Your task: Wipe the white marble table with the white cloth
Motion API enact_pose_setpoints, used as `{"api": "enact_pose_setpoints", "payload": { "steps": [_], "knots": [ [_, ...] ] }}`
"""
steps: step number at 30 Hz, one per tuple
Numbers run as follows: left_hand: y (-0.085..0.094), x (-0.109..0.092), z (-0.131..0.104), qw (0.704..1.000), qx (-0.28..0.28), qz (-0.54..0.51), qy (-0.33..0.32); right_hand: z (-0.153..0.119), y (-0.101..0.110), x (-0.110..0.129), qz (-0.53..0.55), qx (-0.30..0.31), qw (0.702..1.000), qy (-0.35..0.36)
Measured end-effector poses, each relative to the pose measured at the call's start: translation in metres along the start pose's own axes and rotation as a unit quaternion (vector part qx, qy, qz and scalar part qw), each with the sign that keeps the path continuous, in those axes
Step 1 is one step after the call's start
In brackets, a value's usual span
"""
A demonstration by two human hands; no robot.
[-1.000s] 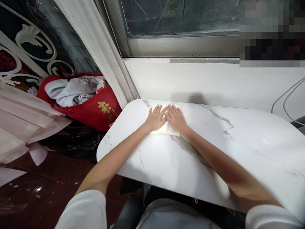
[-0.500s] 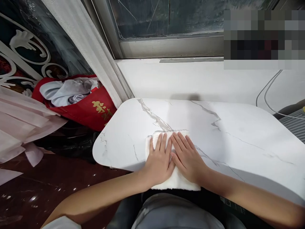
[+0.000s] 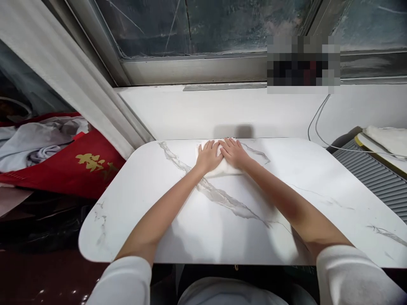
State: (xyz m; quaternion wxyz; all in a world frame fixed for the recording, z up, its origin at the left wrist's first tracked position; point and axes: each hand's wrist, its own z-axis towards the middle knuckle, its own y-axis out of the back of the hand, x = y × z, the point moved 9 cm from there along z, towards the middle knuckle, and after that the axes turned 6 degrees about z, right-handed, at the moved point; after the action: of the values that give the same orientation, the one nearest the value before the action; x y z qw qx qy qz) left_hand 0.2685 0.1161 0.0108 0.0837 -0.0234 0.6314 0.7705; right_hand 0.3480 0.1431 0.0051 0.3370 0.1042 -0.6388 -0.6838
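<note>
A folded white cloth (image 3: 226, 168) lies at the far middle of the white marble table (image 3: 222, 220), close to the wall. My left hand (image 3: 208, 156) presses flat on the cloth's left part, fingers spread and pointing away from me. Beside it, touching at the fingertips, my right hand (image 3: 234, 153) presses flat on the right part. Most of the cloth is hidden under both palms. Both arms stretch out across the tabletop.
A red bag (image 3: 73, 167) with grey clothes (image 3: 41, 142) sits on the floor to the left, next to a white curtain (image 3: 63, 80). Behind the table are the wall and window sill (image 3: 197, 70). A ribbed grey unit (image 3: 375, 178) and cables (image 3: 321, 127) lie at the right.
Both hands pulled the cloth from the far edge to the near edge, then pushed it away again to the far edge. The view also shifted to the right.
</note>
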Motion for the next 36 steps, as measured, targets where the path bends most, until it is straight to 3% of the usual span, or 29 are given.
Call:
{"api": "enact_pose_setpoints", "payload": {
  "steps": [5, 8, 11, 14, 17, 23, 27, 31, 34, 36],
  "knots": [
    [-0.005, -0.009, 0.034, 1.0, -0.016, -0.02, -0.009, 0.02, 0.005, -0.031, 0.01, -0.014, 0.999, -0.028],
    [-0.007, -0.013, 0.034, 1.0, -0.013, -0.02, -0.009, 0.013, 0.006, -0.032, 0.0, -0.023, 0.999, -0.03],
    [-0.01, -0.024, 0.023, 1.0, 0.026, 0.004, -0.002, -0.008, 0.006, -0.029, 0.003, -0.022, 0.999, -0.028],
    [-0.012, -0.048, 0.0, 0.995, 0.086, 0.044, 0.006, -0.043, 0.01, -0.026, 0.01, -0.016, 1.0, -0.016],
    [-0.009, -0.087, -0.037, 0.989, 0.124, 0.083, -0.02, -0.095, 0.018, -0.022, 0.019, -0.024, 1.0, 0.003],
    [-0.002, -0.163, -0.132, 0.975, 0.137, 0.095, -0.148, -0.221, 0.035, -0.006, 0.034, -0.007, 0.999, -0.005],
    [0.007, -0.187, -0.165, 0.955, 0.176, 0.095, -0.217, -0.272, 0.047, -0.003, 0.03, -0.002, 0.997, -0.068],
    [0.014, -0.187, -0.165, 0.931, 0.25, 0.079, -0.252, -0.269, 0.043, -0.014, 0.089, 0.055, 0.986, -0.131],
    [0.006, -0.178, -0.144, 0.925, 0.287, 0.081, -0.234, -0.237, 0.038, -0.031, 0.087, 0.082, 0.981, -0.152],
    [-0.003, -0.168, -0.117, 0.938, 0.27, 0.078, -0.201, -0.204, 0.039, -0.048, 0.047, 0.063, 0.985, -0.153]
  ]
}}
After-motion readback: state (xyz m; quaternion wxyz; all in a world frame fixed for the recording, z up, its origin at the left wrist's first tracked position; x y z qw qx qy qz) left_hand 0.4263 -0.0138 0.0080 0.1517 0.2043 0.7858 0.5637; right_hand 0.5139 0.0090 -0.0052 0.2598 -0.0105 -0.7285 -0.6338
